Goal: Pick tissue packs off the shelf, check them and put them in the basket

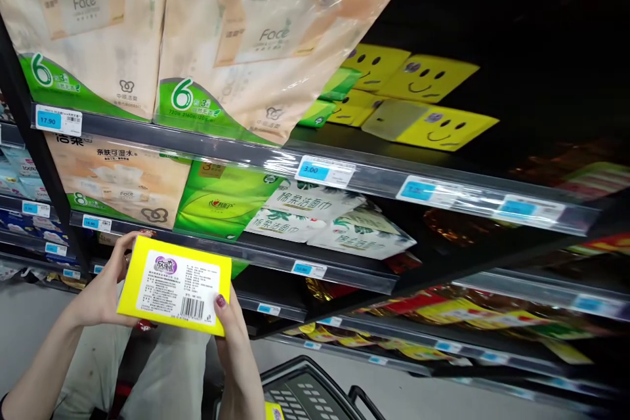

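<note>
A yellow tissue pack (128,275) is held up in front of me, its white printed label with a barcode facing my eyes. My left hand (107,289) is closed around its left end, fingers along the top and bottom edges. On the right end, my right hand (231,325) grips the pack with the thumb pressed on the label side; its other fingers are hidden behind. Similar yellow packs with smiling faces (433,128) lie stacked on the upper shelf to the right.
Large tissue bundles (207,26) fill the upper shelf's left side. Below are a green pack (216,200) and white face-towel packs (367,233). Price tags line the shelf edges (374,177). A dark shopping basket (305,390) stands low by my right arm, a yellow item (273,411) beside its edge.
</note>
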`<state>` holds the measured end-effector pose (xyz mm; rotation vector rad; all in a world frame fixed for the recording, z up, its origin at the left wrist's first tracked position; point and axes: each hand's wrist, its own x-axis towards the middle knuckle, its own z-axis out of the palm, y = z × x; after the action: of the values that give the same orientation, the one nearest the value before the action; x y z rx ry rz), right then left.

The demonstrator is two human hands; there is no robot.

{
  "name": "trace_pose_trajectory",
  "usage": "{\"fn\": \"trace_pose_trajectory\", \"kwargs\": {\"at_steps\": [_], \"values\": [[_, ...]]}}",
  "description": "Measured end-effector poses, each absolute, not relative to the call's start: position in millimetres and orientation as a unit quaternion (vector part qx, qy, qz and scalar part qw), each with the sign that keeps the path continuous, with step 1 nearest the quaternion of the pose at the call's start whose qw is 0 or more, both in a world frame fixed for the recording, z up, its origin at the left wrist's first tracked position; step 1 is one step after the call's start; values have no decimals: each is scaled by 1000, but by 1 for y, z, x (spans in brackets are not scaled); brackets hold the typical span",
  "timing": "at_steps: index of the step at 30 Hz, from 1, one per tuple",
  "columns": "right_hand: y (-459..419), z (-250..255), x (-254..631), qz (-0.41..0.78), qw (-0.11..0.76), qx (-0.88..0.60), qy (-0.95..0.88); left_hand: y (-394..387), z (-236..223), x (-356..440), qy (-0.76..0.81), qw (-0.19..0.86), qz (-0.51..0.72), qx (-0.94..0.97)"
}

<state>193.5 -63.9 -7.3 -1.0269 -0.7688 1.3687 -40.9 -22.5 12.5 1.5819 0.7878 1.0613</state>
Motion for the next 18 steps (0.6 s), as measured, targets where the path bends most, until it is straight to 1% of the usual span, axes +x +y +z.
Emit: {"fn": "trace_pose_trajectory", "kwargs": {"at_steps": [5, 11, 13, 15, 18], "values": [[-67, -7, 194, 589, 589, -440, -336, -20, 9, -38, 325, 520, 442, 655], [-66, -27, 203, 599, 586, -424, -344, -20, 10, -37, 338, 538, 442, 634], [-66, -29, 206, 609, 580, -391, -374, -20, 9, -36, 338, 565, 458, 598], [-65, -26, 206, 607, 579, -365, -404, -20, 7, -33, 316, 618, 470, 545], [-63, -22, 205, 587, 599, -348, -419, -20, -2, -29, 313, 695, 455, 459]]}}
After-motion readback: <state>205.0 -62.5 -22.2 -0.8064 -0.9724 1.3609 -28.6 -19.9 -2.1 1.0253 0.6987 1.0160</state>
